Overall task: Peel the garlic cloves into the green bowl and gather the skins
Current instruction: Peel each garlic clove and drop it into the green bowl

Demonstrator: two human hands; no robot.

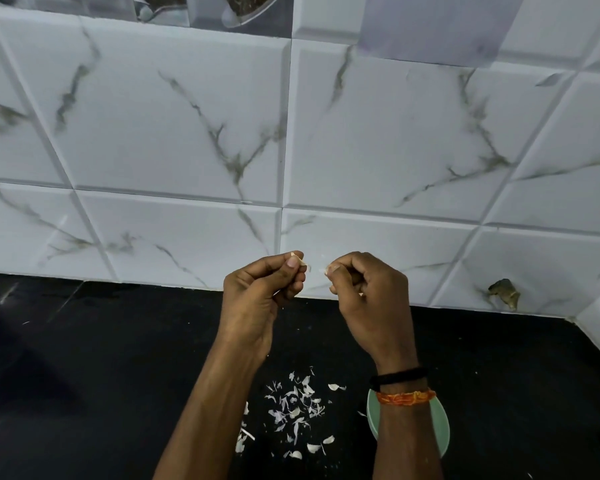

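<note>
Both hands are raised in front of the tiled wall, close together but not touching. The left hand has its fingers curled, thumb and forefinger pinching a small garlic clove whose pale skin sticks out past the thumbnail toward the other hand. The right hand is curled too — its thumb and forefinger pinch a small white scrap of skin right at the fingertips, just across a narrow gap from the clove. Whether that scrap is torn free or joined to the clove cannot be told. Well below the fingers, on the black table, a loose scatter of garlic skins lies between the two forearms, with a few larger pieces at its near edge. The green bowl sits on the table just to the right of that scatter, under the right wrist, so the forearm covers most of it and what it contains is hidden. The right wrist wears a black band and an orange thread — the thread lying over the bowl's far rim in this view.
</note>
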